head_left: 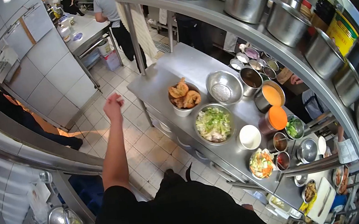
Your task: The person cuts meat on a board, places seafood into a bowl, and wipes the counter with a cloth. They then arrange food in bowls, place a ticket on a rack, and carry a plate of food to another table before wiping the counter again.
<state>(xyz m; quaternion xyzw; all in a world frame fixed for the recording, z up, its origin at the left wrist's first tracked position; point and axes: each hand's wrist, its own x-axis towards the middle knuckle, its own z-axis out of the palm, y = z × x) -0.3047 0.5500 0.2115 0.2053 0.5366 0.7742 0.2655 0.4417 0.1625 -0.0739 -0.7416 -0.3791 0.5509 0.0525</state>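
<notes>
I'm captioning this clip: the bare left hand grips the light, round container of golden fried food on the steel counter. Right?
Not gripping: the head view shows the bare left hand apart from the container of fried food on the steel counter.

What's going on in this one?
In a kitchen, a person stands beside a steel table. Their left hand is out over the tiled floor, with nothing visible in it; the right hand cannot be clearly made out. On the table stand a container of fried pieces and a bowl of chopped greens.
</notes>
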